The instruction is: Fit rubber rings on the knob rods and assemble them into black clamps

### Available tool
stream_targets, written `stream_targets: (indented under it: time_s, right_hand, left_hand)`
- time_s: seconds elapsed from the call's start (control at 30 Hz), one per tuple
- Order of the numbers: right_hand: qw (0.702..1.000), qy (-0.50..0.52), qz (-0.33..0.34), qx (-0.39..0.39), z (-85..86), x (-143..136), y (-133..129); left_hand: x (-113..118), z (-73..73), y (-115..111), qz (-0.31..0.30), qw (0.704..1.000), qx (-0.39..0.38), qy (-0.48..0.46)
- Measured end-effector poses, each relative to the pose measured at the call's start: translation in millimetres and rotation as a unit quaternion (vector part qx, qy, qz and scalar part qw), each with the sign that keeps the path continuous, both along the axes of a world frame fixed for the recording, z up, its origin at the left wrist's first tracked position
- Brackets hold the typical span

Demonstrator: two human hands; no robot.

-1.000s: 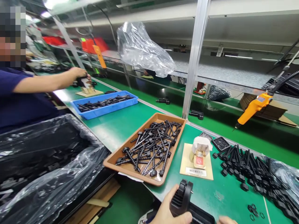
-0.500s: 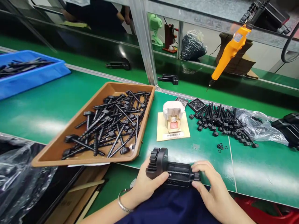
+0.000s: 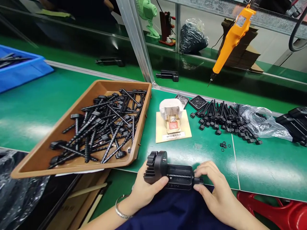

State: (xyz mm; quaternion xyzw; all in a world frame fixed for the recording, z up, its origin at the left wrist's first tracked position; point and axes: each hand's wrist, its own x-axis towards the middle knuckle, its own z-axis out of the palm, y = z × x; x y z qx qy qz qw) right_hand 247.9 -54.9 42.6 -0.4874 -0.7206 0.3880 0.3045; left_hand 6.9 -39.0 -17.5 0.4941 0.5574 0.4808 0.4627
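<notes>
Near the table's front edge, a black plastic assembly [image 3: 179, 175] lies level across both hands, its thick toothed end to the left. My left hand [image 3: 150, 188] is closed round that end, the thumb pressed on its front. At the other end, my right hand [image 3: 212, 182] pinches a small black knob [image 3: 198, 180] between thumb and fingers. Beyond the hands, a fixture [image 3: 173, 123] with a white top and a pink pad stands on a pale board. A brown tray [image 3: 141, 127] of black threaded screws is to the left.
An orange electric screwdriver [image 3: 231, 41] hangs at the upper right. Black knobbed screws [image 3: 223, 118] are heaped beside a clear plastic bag [image 3: 266, 123]. Small black rings [image 3: 223, 145] lie before them. A blue bin [image 3: 21, 68] is at the far left, a red stool [image 3: 283, 210] at the lower right.
The view has shifted, so the tray, fixture and hands appear slightly further left. Both hands keep their hold on the assembly and its knob.
</notes>
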Motion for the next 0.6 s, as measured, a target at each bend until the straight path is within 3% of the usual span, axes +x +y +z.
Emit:
stream_targets:
  time_s: [0.47, 0.6]
  right_hand:
    - [0.997, 0.002, -0.015, -0.07, -3.7, -1.9, 0.0]
    - [0.999, 0.031, -0.02, -0.032, -4.9, -1.4, 2.1]
  left_hand:
    - [0.6, -0.5, -1.8, -0.015, 1.0, 0.017, 0.016]
    - [-1.3, -1.5, -2.5, -0.026, 0.999, 0.014, 0.02]
